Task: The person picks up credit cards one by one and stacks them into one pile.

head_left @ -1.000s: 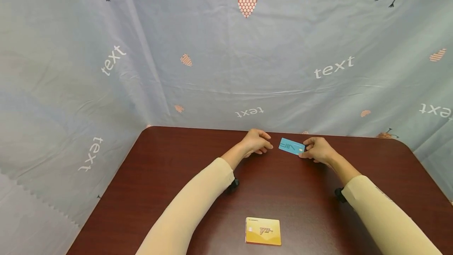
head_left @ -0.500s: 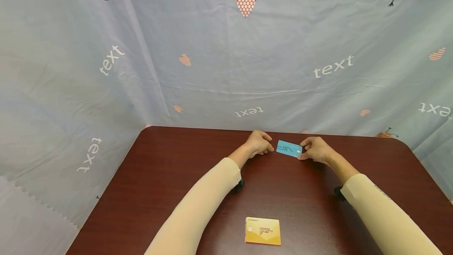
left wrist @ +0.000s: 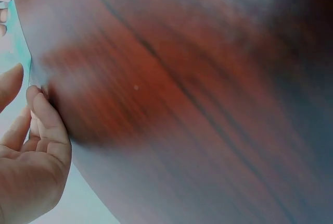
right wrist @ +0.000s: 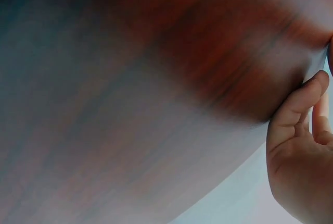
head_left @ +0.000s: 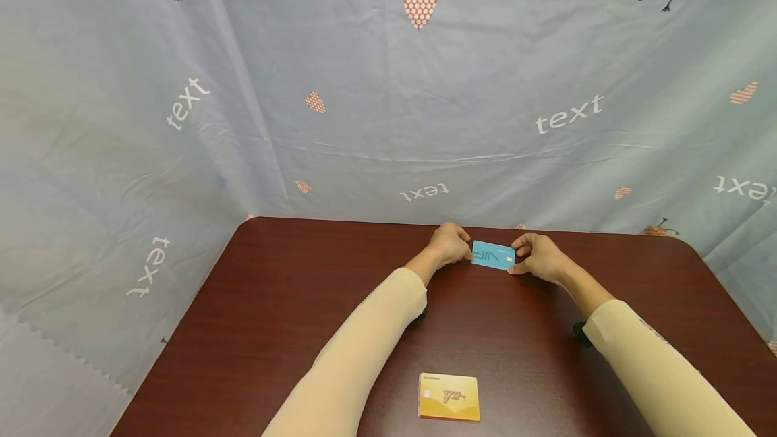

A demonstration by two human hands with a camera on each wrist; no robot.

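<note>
A light-blue VIP card (head_left: 493, 255) is held just off or on the table near its far edge; I cannot tell which. My right hand (head_left: 542, 259) pinches its right end between thumb and fingers. At the opposite end, my left hand (head_left: 450, 245) has its fingertips on the card's left edge, thumb at the lower corner. In the left wrist view, the left hand (left wrist: 36, 156) shows bent fingers, and the card cannot be made out. The right hand (right wrist: 302, 140) appears at the right border of the right wrist view. A gold VIP card (head_left: 449, 397) lies near me.
The dark red-brown table (head_left: 291, 302) has rounded far corners. A grey-blue printed curtain (head_left: 364, 120) hangs right behind its far edge and along the left side. A reddish edge shows under the gold card, perhaps another card.
My left hand has moved right until its fingertips meet the blue card. The right hand has shifted the card slightly left and turned it a little straighter. The gold card stays put.
</note>
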